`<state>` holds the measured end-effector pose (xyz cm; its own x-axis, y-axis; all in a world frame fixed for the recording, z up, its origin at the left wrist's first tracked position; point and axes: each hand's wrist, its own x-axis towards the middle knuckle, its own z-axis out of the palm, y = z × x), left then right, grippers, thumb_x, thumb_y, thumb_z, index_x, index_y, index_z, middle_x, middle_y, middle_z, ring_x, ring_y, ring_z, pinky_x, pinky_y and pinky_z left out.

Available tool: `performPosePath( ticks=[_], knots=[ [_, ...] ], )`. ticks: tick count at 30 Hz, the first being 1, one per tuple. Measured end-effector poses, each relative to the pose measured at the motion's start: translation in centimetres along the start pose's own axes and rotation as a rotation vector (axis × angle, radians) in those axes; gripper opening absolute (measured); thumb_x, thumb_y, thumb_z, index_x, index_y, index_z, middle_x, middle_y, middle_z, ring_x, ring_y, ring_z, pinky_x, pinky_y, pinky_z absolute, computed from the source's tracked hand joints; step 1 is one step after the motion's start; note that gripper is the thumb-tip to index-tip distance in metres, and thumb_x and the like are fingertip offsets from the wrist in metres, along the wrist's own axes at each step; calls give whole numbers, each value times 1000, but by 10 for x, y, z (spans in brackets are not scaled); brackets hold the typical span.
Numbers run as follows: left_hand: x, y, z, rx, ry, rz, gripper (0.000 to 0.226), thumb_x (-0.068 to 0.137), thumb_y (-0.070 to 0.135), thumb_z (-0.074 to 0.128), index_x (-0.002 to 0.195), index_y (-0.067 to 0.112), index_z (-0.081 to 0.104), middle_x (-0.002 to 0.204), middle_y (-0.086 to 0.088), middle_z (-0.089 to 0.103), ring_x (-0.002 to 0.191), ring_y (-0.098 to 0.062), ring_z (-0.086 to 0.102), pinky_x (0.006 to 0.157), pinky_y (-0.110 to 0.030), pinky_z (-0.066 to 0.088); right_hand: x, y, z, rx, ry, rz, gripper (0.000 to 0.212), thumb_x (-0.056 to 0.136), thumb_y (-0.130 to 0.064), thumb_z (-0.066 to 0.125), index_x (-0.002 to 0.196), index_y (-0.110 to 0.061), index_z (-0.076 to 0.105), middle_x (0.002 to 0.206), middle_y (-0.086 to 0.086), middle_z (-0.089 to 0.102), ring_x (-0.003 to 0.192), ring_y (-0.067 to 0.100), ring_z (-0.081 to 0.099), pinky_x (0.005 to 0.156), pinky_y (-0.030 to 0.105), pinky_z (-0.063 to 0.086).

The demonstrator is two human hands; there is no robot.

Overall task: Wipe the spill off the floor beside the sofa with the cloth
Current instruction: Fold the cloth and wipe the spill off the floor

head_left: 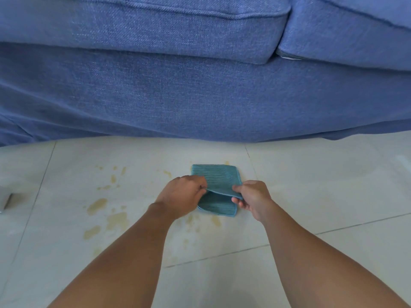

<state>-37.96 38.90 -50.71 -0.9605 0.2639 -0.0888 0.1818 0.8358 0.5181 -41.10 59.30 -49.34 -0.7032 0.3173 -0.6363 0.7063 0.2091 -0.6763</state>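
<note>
Far left edge: a small grey object (5,202) sits on the floor (322,196), cut off by the frame; what it is cannot be told.

Left of centre: the spill (116,220), yellowish-brown, in scattered patches and droplets across pale tiles. Largest blotches lie left of the left forearm; smaller specks run up toward the sofa (200,96) and fainter smears show beneath and between the arms.

Centre: left hand (183,196), fingers curled shut, pinching the left side of the cloth's upper layer at its near edge.

Cloth (216,188): teal, ribbed, folded double, lying on the floor just in front of the sofa base and amid the right end of the spill. Its far part rests flat on the tile; the near edge of the top layer is lifted slightly off the bottom layer, held up between both hands. A small stain pokes out at the cloth's far edge, another at its near right corner.

Right of centre: right hand (250,197), thumb on top, fingers under, closed on the right side of that same lifted edge.

Background, full width: blue fabric sofa, two seat cushions meeting upper right, its base touching the floor.
</note>
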Motion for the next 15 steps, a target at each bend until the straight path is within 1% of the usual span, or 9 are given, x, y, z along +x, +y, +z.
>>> performPosePath(
  ticks=[2,4,6,7,8,10,11,13,15],
  knots=[
    [-3,-1,-1,101,-105,73,13,94,25,51,101,25,62,104,6,69,99,-22,60,83,-33,47,-4,11,3,-117,64,-71,13,87,-8,75,93,-6,65,86,13,72,42,16,64,40,26,49],
    [-7,1,2,162,-216,95,21,88,18,52,103,27,64,108,7,68,103,-20,57,82,-30,42,-10,20,5,-229,123,-145,20,83,-11,79,81,-13,60,82,7,69,47,18,63,48,29,53],
    [-10,2,4,170,-256,76,23,83,17,53,100,30,63,104,9,67,100,-17,54,78,-28,36,-14,25,7,-391,175,-214,24,78,-16,82,79,-18,58,84,2,66,63,21,66,61,33,57],
    [-11,3,3,166,-253,63,20,81,19,52,93,31,61,100,10,67,96,-17,52,76,-27,34,-17,26,8,-487,212,-244,23,78,-20,82,87,-18,61,91,1,64,75,23,67,66,34,57],
    [-12,2,2,167,-249,49,15,80,21,50,87,32,58,96,11,67,93,-16,51,75,-28,33,-17,26,10,-588,263,-289,29,79,-24,81,100,-18,61,102,2,62,89,25,65,68,35,55],
    [-15,1,0,174,-239,16,13,82,25,48,86,31,59,96,10,69,93,-16,51,77,-28,37,-15,28,13,-720,337,-477,44,85,-26,74,124,-17,57,121,5,53,114,27,52,78,38,52],
    [-16,-1,0,178,-214,1,17,84,25,47,92,30,62,101,9,68,97,-16,52,81,-29,40,-14,27,17,-735,342,-617,47,89,-24,70,132,-15,54,129,6,51,122,27,46,90,41,52],
    [-18,-7,-1,199,-119,-42,29,88,23,46,112,25,63,115,6,64,107,-18,52,91,-32,42,-12,22,29,-788,241,-837,52,95,-25,61,145,-13,48,148,7,44,139,27,34,113,44,39],
    [-19,-16,-4,229,-33,-91,42,91,23,46,133,21,53,133,2,54,122,-20,48,99,-35,41,-6,18,45,-903,63,-865,60,102,-36,48,156,-16,31,167,4,20,154,25,11,125,44,18]
  ],
)
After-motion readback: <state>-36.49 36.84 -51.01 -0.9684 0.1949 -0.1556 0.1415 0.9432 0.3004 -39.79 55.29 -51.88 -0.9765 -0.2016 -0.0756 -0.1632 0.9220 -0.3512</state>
